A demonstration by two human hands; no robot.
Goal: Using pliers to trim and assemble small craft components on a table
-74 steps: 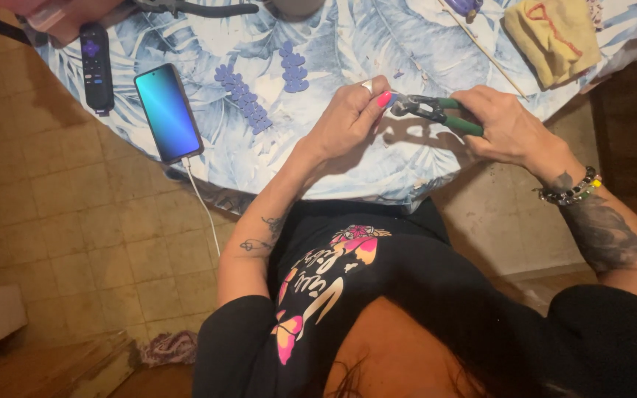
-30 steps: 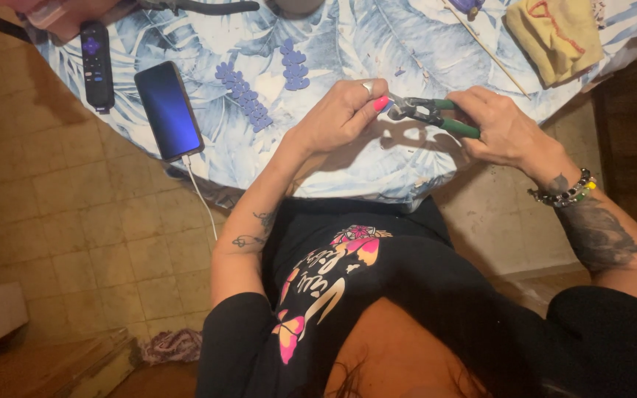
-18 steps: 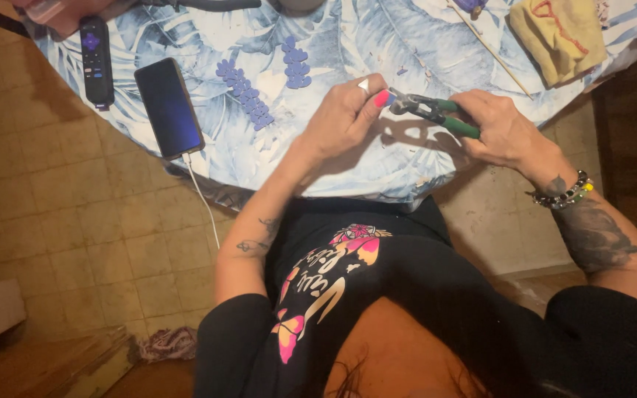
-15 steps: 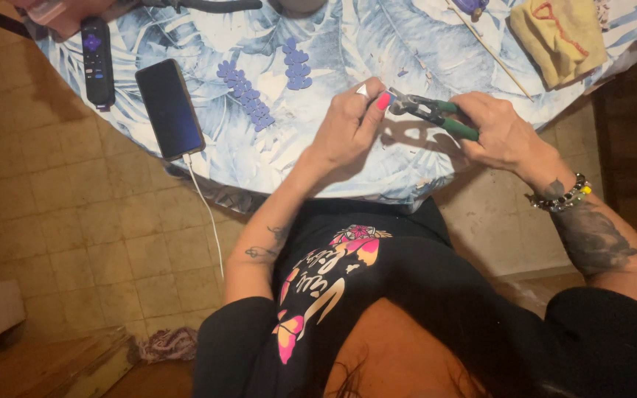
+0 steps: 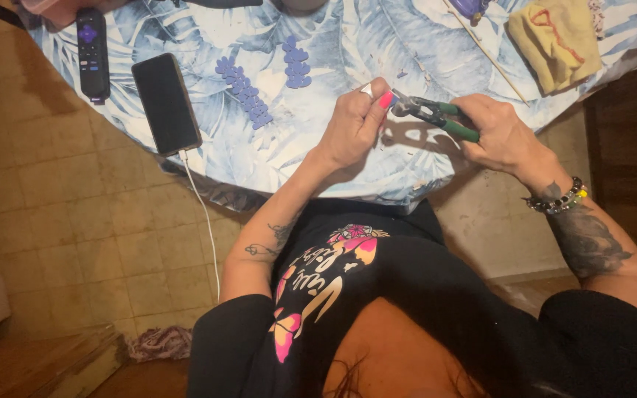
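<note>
My right hand grips green-handled pliers over the near edge of a table covered by a blue leaf-print cloth. The pliers' jaws point left and meet the fingertips of my left hand. That hand pinches a small piece at the jaws; the piece is too small to make out. Two purple leaf-shaped pieces lie on the cloth just beyond my left hand.
A black phone with a white cable lies at the table's left edge, a black remote beyond it. A yellow cloth and a thin wooden stick lie far right. Tiled floor lies to the left.
The phone's screen was lit and has gone dark. Both hands stay together at the pliers' jaws with only slight shifts.
</note>
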